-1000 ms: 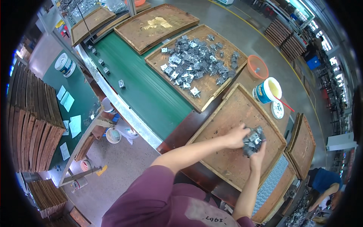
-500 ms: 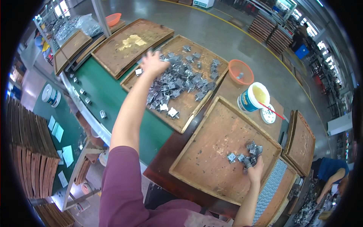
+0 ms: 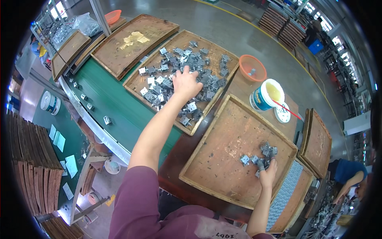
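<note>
My left hand (image 3: 186, 84) is over a heap of small square silvery metal parts (image 3: 161, 81), fingers spread and touching the pieces. The heap lies in a shallow wooden tray (image 3: 193, 128) on the left. My right hand (image 3: 268, 172) is low over the nearer wooden tray (image 3: 223, 159), its fingertips darkly covered and curled round a small metal part in a little cluster. Part of that grip is hidden among the pieces. Loose metal parts (image 3: 244, 160) lie just left of these fingers.
An orange bowl (image 3: 252, 68), a white-and-blue bucket (image 3: 260, 98) of yellowish content and its lid (image 3: 282, 113) stand beyond the near tray. Several parts sit on the green belt (image 3: 119, 99). Stacked wooden boards (image 3: 34, 171) stand left; a co-worker (image 3: 350, 177) bends at far right.
My left hand has moved right and nearer, from the tray's far left side to the heap's middle. Parts there are spread further left. My right hand has barely shifted.
</note>
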`<act>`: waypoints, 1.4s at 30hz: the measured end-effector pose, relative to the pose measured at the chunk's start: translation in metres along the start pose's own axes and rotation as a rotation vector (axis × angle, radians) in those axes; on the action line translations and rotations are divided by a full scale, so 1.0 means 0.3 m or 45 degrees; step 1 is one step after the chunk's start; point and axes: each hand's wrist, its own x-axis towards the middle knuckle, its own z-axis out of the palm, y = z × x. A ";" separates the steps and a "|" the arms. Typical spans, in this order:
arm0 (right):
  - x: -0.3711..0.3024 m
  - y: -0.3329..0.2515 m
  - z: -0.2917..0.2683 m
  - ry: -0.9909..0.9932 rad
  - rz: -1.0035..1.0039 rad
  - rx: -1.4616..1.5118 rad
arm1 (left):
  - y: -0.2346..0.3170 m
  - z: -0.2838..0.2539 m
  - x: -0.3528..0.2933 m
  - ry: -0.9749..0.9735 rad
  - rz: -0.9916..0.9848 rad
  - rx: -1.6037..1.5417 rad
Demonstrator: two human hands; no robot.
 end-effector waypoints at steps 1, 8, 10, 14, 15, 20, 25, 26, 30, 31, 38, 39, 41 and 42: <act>-0.006 0.005 0.003 -0.018 0.000 0.018 | 0.002 -0.006 -0.005 -0.007 0.030 0.032; -0.028 -0.051 -0.055 -0.028 0.009 0.427 | -0.072 -0.149 -0.016 -0.224 0.059 0.046; -0.073 -0.048 -0.077 -0.015 -0.008 0.450 | -0.134 -0.188 -0.122 0.022 0.172 0.029; -0.166 0.056 -0.107 0.300 -0.130 0.308 | -0.348 -0.274 -0.358 0.053 -0.047 0.246; -0.195 0.087 -0.126 0.329 -0.136 0.268 | -0.430 -0.296 -0.403 0.116 -0.160 0.360; -0.316 0.207 -0.147 0.294 0.039 0.413 | -0.891 -0.244 -0.604 0.012 -0.755 0.473; -0.382 0.223 -0.113 0.268 0.079 0.700 | -1.043 -0.100 -0.735 0.291 -0.232 0.311; -0.406 0.210 -0.161 0.269 0.147 0.641 | -0.905 -0.099 -0.708 0.092 -0.340 0.265; -0.493 0.276 -0.260 0.309 0.307 0.702 | -0.801 -0.062 -0.712 0.227 -0.293 -0.304; -0.526 0.330 -0.280 0.364 0.361 0.681 | -0.706 -0.051 -0.711 0.247 -0.286 -0.454; -0.441 0.681 -0.405 0.496 0.701 0.795 | 0.241 -0.067 -1.041 -0.743 0.268 -1.029; -0.370 0.713 -0.399 0.521 0.626 0.755 | 0.338 -0.020 -1.098 -0.899 0.398 -1.020; -0.224 0.765 -0.412 0.506 0.559 0.679 | 0.474 0.127 -1.122 -1.117 1.002 -0.869; -0.161 0.798 -0.415 0.506 0.567 0.678 | 0.574 0.167 -1.113 -1.168 1.270 -0.856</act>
